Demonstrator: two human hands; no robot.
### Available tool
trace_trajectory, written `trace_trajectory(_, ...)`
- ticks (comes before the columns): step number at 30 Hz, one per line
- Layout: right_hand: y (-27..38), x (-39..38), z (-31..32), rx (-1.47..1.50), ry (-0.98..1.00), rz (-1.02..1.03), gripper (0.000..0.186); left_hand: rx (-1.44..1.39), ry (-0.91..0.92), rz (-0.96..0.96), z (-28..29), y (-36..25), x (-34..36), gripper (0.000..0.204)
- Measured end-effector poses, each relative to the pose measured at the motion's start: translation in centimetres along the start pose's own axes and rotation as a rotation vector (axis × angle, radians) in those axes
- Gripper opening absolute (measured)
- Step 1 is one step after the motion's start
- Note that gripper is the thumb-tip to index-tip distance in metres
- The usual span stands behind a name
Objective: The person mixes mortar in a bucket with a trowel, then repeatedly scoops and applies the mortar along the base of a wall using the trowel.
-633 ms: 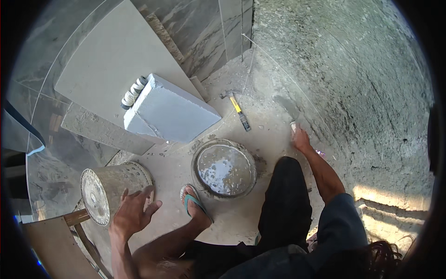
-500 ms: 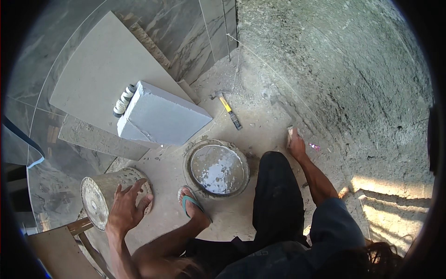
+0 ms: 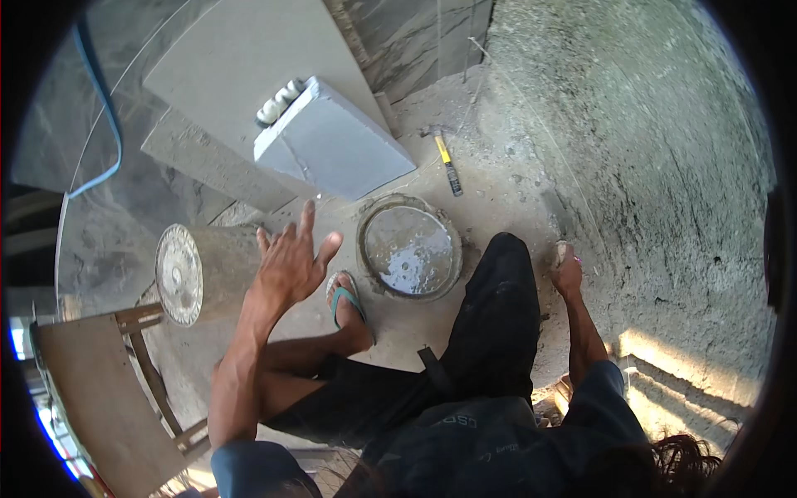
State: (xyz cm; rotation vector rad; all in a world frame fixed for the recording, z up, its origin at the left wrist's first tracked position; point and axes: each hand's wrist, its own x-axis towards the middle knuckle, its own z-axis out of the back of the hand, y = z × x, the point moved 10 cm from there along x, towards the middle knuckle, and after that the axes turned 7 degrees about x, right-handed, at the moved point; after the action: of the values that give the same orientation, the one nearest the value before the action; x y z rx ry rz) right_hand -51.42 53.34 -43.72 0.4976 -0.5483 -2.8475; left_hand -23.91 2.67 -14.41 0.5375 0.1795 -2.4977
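My left hand point(image 3: 295, 257) is raised with fingers spread, between an overturned plastic bucket point(image 3: 217, 270) and a round basin of greyish liquid point(image 3: 407, 245). My right hand point(image 3: 567, 270) grips a grey trowel point(image 3: 554, 212) by its handle, low beside the rough cement surface point(image 3: 647, 166) at the right. Beyond the basin lies a hammer point(image 3: 443, 149) with a yellow and black handle. A light grey block point(image 3: 336, 145) rests farther back, with a spool of white cord point(image 3: 278, 103) against its side.
Grey slabs point(image 3: 241, 66) and dark marble-look tiles point(image 3: 415, 37) stand behind the block. A wooden chair point(image 3: 100, 390) is at the lower left, a blue strip point(image 3: 112, 137) at the upper left. A thin string runs down the cement surface. My sandaled foot point(image 3: 349, 319) sits beside the basin.
My left hand has risen forward and to the right, away from the bucket's side. My right hand still grips the trowel at the cement surface. The camera's view has shifted.
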Motion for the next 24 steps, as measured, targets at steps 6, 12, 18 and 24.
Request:
trace_trajectory(6, 13.0, -4.8, 9.7, 0.183, -0.064, 0.333, 0.032, -0.355, -0.201, 0.227, -6.8, -0.2, 7.2, 0.093)
trace_trajectory(12, 30.0, -10.3, 11.9, -0.103, 0.209, 0.587, 0.029, -0.736, -0.301, 0.450, -15.1, 1.9, 8.1, 0.084)
trace_trajectory(18, 35.5, -12.5, 6.0, -0.565, 0.452, 0.635, 0.031, -0.858, -0.190, 0.429, -19.9, 3.4, 12.2, 0.084)
trace_trajectory(24, 35.6, -10.9, 0.3, -0.568, 0.737, 0.500, 0.026, -0.765, -0.037, 0.478, -20.5, 3.5, 12.8, 0.094)
